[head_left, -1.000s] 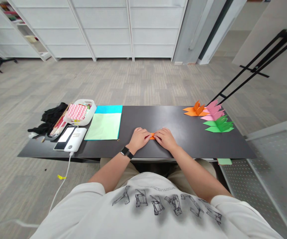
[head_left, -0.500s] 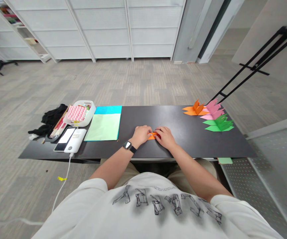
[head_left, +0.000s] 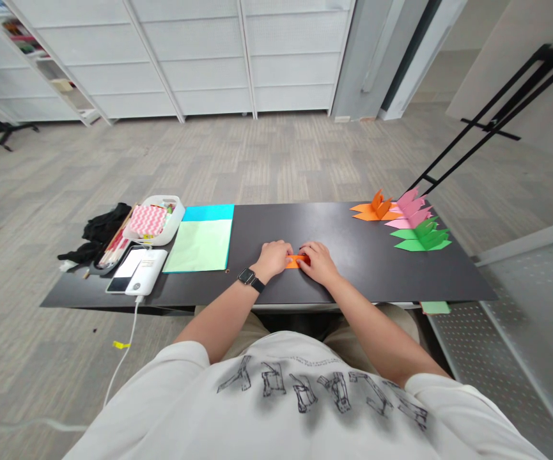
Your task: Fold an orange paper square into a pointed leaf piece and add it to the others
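Note:
A small folded piece of orange paper (head_left: 296, 262) lies on the dark table near its front edge, between my two hands. My left hand (head_left: 274, 258), with a black watch (head_left: 251, 278) on its wrist, is closed on the paper's left end. On the right end, my right hand (head_left: 319, 262) grips it with bent fingers. Both hands partly cover the paper, so its full shape is hidden. To the left of my hands lies a stack of light green (head_left: 198, 246) and blue (head_left: 209, 212) paper sheets.
Folded paper flowers in orange (head_left: 376, 207), pink (head_left: 409, 209) and green (head_left: 422, 236) stand at the back right. At left are a white basket (head_left: 176, 218), a phone (head_left: 125, 271), a white power bank (head_left: 146, 272) with a cable, and black cloth (head_left: 106, 223).
The fingers have shifted slightly, and a bit more of the orange paper shows between my hands. The whole view has moved a little; the other things stay in place.

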### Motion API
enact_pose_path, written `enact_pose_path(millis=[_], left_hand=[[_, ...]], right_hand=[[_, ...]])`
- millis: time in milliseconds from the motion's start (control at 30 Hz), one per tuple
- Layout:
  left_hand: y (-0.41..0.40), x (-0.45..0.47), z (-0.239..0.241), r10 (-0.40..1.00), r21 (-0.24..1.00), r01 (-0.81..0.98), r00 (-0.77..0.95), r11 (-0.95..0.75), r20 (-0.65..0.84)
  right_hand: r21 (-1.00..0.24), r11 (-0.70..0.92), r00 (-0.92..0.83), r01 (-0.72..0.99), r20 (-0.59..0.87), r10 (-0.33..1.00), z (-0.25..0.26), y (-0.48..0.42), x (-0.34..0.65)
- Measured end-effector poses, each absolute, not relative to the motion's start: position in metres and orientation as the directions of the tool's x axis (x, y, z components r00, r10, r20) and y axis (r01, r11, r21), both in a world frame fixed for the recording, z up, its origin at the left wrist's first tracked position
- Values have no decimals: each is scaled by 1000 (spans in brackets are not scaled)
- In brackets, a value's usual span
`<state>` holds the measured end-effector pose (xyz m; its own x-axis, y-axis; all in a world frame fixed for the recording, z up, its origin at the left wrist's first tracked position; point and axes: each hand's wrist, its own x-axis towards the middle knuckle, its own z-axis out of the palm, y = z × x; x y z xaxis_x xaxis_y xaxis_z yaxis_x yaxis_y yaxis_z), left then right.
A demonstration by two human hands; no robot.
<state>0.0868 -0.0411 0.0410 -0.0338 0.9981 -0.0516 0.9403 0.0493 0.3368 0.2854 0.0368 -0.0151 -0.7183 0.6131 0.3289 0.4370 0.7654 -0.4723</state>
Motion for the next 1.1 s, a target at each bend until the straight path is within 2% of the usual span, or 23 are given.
enact_pose_path(millis=[233, 500, 633, 733, 867, 1000, 1100], left_hand=[[-43, 92, 41, 997, 320, 945, -50, 64, -53], [-47, 99, 50, 999, 304, 953, 22, -13, -28], [-50, 96, 58, 998, 295, 955, 11, -29, 62], [-53, 85, 69, 977, 380, 925, -88, 7, 196], [-61, 70, 84, 883, 514, 858, -255, 17, 395], [-63, 68, 86, 801, 604, 792, -305, -86, 514], [-58, 76, 80, 750, 767, 606, -403, -210, 524]], right_hand=[[-490, 768, -717, 413, 346, 606, -12, 35, 287], [-493, 787, -696, 371, 413, 587, -17, 37, 291], [-539, 752, -576, 380, 498, 649, -16, 36, 293], [-606, 689, -435, 397, 537, 723, -18, 37, 295], [-682, 632, -365, 367, 520, 772, -20, 40, 297], [-702, 641, -391, 312, 520, 759, -6, 38, 289], [-690, 688, -406, 224, 576, 710, 15, 30, 273]])
